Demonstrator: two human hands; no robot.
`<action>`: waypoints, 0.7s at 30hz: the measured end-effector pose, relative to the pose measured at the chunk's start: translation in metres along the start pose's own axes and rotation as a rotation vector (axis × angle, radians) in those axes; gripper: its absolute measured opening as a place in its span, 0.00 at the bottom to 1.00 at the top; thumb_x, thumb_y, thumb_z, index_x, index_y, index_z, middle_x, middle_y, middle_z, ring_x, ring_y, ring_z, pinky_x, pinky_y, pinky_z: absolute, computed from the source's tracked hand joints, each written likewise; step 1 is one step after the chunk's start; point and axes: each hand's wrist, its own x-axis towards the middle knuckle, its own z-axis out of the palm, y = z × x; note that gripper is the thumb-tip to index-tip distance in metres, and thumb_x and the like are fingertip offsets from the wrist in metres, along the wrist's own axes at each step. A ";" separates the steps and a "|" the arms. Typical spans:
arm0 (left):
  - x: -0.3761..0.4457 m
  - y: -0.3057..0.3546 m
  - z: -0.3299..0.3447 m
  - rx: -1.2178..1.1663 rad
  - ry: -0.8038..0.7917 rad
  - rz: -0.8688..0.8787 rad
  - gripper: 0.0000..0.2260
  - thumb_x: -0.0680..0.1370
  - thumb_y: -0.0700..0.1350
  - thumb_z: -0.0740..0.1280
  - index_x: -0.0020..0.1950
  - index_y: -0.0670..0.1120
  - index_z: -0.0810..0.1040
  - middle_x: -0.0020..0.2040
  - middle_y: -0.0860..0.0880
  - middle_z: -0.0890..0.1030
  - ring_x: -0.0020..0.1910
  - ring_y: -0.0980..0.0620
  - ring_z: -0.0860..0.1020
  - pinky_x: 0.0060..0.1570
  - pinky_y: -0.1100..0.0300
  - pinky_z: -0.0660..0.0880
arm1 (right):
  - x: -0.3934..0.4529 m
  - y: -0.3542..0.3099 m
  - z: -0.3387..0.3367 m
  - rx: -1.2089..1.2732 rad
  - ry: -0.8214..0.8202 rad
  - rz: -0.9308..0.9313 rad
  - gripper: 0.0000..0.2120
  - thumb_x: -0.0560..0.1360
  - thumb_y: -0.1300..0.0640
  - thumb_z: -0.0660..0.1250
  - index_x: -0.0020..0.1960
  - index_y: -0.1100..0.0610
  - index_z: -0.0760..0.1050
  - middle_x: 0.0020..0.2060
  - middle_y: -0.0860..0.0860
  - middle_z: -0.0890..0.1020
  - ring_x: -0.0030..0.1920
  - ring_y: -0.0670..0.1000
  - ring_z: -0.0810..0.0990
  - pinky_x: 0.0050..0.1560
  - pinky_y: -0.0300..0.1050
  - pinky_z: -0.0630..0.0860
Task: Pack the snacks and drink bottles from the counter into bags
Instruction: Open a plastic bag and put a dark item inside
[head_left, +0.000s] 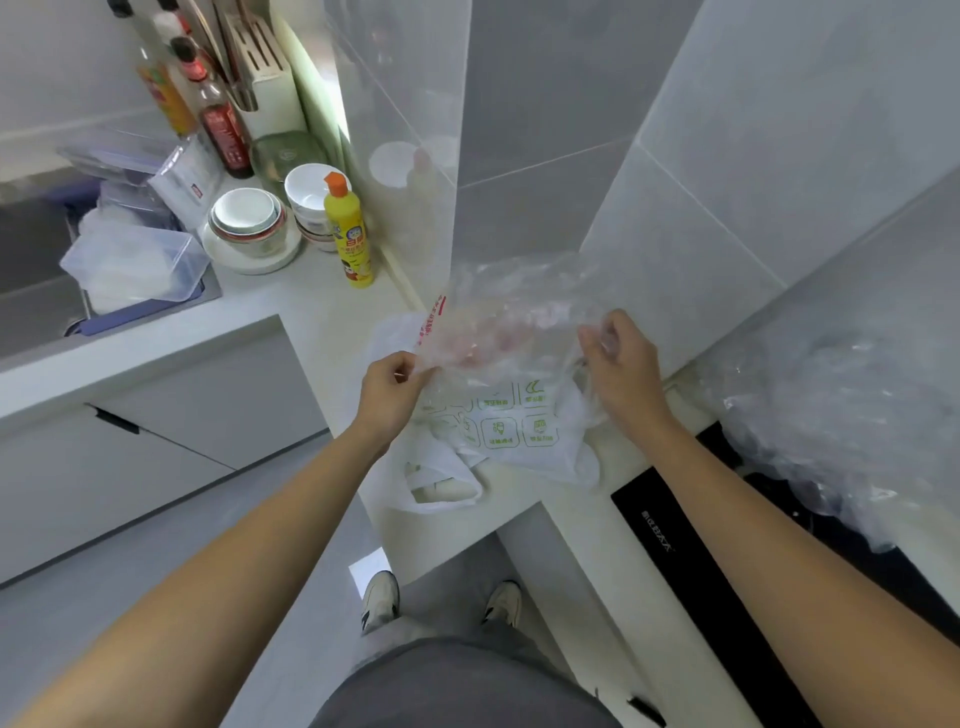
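At the far left a sink (36, 270) held a clear tub (137, 265) lying tilted over its edge, and behind it stood sauce bottles (221, 130) and a knife block (267, 67). Right of these, on the pale worktop (322, 322), sat stacked bowls (249, 221) on a plate, more white bowls (311, 195), and an upright yellow bottle (349, 234) with an orange cap just beside them. Further right, the left hand (392, 395) reached in over the worktop edge, its fingers (410, 366) pinched shut on the left rim of a clear bag (509, 322) with red print, held up above the worktop in the corner. Under that bag lay a white bag (519, 431) with green printed squares, flat on the worktop, one handle loop draped toward the front edge. The right hand (626, 369) held the clear bag's right rim, fingers (597, 340) curled closed on the film, so the bag hung stretched between both hands. What the clear bag held was blurred; only a pinkish tint showed through. Right of the hands a black hob (691, 545) was set into the worktop, and a large heap of crumpled clear plastic (841, 415) rested over its far right part. Below, between the arms, two pale shoes (382, 600) stood on the grey floor.
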 end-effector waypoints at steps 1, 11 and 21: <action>0.000 0.002 0.000 0.001 0.006 0.025 0.12 0.78 0.48 0.71 0.38 0.44 0.75 0.38 0.48 0.75 0.39 0.48 0.72 0.44 0.48 0.73 | -0.002 -0.004 -0.004 0.012 0.011 -0.011 0.13 0.83 0.56 0.65 0.44 0.57 0.65 0.33 0.49 0.70 0.30 0.39 0.72 0.36 0.38 0.72; -0.038 0.038 -0.023 0.178 0.103 0.193 0.31 0.77 0.46 0.73 0.76 0.53 0.63 0.69 0.45 0.67 0.67 0.45 0.71 0.63 0.55 0.70 | -0.030 -0.012 -0.009 0.052 0.012 0.066 0.07 0.81 0.49 0.67 0.47 0.49 0.71 0.40 0.59 0.77 0.33 0.50 0.75 0.33 0.45 0.74; -0.071 0.069 0.025 0.220 -0.295 0.219 0.44 0.70 0.68 0.74 0.81 0.60 0.57 0.74 0.52 0.63 0.72 0.53 0.67 0.72 0.55 0.66 | -0.063 -0.044 0.024 0.350 -0.281 0.272 0.21 0.85 0.41 0.55 0.56 0.53 0.82 0.52 0.50 0.86 0.55 0.51 0.85 0.61 0.50 0.80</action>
